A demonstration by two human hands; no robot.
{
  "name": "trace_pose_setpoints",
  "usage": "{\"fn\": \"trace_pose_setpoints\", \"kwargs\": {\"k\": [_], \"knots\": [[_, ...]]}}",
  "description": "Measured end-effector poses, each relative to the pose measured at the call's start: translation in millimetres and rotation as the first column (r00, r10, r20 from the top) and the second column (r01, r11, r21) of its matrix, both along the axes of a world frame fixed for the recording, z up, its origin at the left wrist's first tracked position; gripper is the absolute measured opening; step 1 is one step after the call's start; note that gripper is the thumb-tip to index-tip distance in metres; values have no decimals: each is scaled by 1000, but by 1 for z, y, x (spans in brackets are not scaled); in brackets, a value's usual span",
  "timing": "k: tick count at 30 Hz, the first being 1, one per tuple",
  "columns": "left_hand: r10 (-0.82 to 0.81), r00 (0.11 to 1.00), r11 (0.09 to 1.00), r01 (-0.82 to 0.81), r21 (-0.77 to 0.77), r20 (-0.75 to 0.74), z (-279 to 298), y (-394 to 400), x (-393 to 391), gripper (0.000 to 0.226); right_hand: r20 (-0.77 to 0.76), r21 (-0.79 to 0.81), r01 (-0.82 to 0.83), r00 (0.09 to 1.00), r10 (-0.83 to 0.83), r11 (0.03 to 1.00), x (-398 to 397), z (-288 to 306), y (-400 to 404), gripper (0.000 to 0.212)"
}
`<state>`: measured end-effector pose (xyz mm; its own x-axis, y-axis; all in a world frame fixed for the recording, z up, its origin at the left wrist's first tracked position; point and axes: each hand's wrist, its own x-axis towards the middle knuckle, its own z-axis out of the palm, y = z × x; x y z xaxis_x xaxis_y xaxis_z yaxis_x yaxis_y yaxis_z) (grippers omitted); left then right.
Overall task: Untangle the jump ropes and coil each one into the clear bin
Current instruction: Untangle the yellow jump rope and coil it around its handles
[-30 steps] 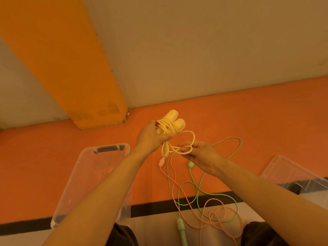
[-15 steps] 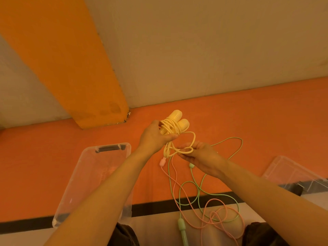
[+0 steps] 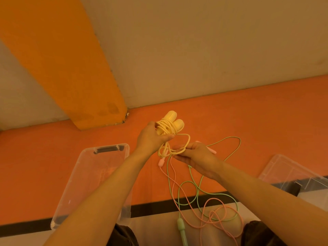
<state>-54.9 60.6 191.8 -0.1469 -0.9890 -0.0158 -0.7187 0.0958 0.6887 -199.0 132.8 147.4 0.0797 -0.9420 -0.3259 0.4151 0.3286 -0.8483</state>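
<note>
Gripping yellow rope, left hand raised.

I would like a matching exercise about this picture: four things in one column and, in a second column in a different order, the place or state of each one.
Things
1. yellow jump rope
2. green handle
3. clear bin
4. pink jump rope

Places or states
A. on the orange floor under the left forearm
B. at the bottom edge, between the two forearms
C. wound round its two handles, held in the left hand
D. hangs in loose loops, mixed with the green cord

Pairs: 1-C, 2-B, 3-A, 4-D
</note>
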Motion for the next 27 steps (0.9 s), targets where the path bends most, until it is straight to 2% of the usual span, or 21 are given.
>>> {"fn": "trace_pose_setpoints", "kwargs": {"k": [11, 16, 19, 21, 25, 27], "knots": [[-7, 999, 1000, 7, -1, 44, -2, 1, -2, 64, -113, 41, 92, 990, -87, 995, 4, -2, 2, 14], [11, 999, 1000, -11, 2, 53, -1, 1, -1, 66, 163, 121, 154, 971, -173, 981, 5, 4, 4, 13], [2, 998, 1000, -2, 2, 61, -1, 1, -2, 66, 229, 136, 186, 949, -214, 973, 6, 6, 5, 13], [-1, 998, 1000, 1, 0, 63, -1, 1, -1, 66, 192, 123, 175, 962, -197, 977, 6, 5, 4, 12], [-1, 998, 1000, 1, 2, 65, -1, 2, -1, 66, -64, 38, 21, 998, -18, 999, 5, 2, 4, 15], [-9, 997, 1000, 8, 3, 70, -1, 2, -1, 66, -117, 29, -2, 993, 6, 1000, 5, 2, 4, 15]]}}
